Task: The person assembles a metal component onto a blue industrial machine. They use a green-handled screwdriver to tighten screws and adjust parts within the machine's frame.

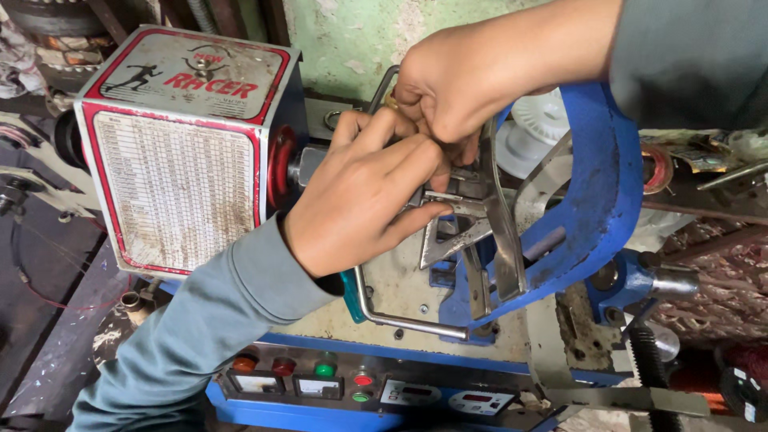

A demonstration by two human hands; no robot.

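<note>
head: both hands [400,172] on metal bracket [472,216].

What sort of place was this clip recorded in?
Most likely a small motor or coil-winding workshop. Both hands, left hand and right hand, work at metal brackets on a worn blue machine frame beside a grimy boxy metal housing. Below is a control panel with coloured buttons.

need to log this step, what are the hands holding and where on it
Both hands, left hand and right hand, pinch the top of the metal bracket beside the blue arm; the exact grip is hidden.
</note>
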